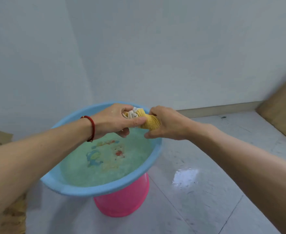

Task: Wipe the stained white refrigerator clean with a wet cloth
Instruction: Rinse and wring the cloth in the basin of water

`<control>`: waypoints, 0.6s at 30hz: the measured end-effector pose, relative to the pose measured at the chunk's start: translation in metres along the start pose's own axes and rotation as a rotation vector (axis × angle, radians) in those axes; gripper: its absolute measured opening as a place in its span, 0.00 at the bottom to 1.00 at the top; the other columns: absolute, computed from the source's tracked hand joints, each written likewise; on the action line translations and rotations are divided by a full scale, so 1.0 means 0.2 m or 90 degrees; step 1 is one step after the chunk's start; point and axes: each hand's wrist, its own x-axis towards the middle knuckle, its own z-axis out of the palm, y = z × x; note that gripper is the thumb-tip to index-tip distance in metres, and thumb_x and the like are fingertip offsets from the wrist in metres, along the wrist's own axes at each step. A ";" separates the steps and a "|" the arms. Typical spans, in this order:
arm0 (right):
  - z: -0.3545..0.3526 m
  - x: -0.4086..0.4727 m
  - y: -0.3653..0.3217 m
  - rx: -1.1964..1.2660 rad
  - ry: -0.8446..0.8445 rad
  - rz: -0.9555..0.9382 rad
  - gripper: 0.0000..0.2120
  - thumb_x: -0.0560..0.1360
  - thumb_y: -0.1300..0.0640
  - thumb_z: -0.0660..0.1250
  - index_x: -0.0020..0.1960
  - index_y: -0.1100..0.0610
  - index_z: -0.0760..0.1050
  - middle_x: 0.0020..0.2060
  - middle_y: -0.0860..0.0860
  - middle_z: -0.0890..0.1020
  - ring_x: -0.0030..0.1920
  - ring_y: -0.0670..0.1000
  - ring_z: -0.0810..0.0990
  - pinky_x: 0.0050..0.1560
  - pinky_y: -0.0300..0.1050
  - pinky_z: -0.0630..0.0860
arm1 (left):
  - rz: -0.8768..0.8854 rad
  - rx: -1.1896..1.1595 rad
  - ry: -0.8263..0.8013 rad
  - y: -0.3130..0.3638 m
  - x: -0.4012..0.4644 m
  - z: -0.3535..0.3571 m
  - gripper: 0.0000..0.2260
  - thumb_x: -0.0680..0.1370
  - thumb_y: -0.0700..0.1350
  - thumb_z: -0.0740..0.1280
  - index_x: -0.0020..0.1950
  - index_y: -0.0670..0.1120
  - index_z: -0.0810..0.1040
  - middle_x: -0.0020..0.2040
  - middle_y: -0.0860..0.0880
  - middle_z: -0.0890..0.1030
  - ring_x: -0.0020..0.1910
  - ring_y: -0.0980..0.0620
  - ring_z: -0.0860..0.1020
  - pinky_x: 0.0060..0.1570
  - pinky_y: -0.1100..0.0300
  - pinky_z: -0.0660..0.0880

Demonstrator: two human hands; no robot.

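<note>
A yellow and white cloth (pixel 144 119), bunched and twisted into a tight wad, is gripped at its left end by the left hand (pixel 115 121) and at its right end by the right hand (pixel 165 124), the fingers of both curled round it. It is held above the far side of a blue basin (pixel 105 189) filled with water, through which a faded coloured print is seen. The basin is set on a pink bucket (pixel 123 201) standing on a grey tiled floor (pixel 206 191).
</note>
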 end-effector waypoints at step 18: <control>-0.28 -2.01 0.61 0.553 0.479 0.515 0.30 0.71 0.57 0.79 0.70 0.49 0.74 0.62 0.52 0.83 0.63 0.57 0.82 0.64 0.61 0.79 | 0.227 -0.120 -0.280 0.69 0.19 1.91 0.16 0.79 0.39 0.71 0.65 0.50 0.73 0.51 0.43 0.82 0.47 0.45 0.84 0.47 0.48 0.85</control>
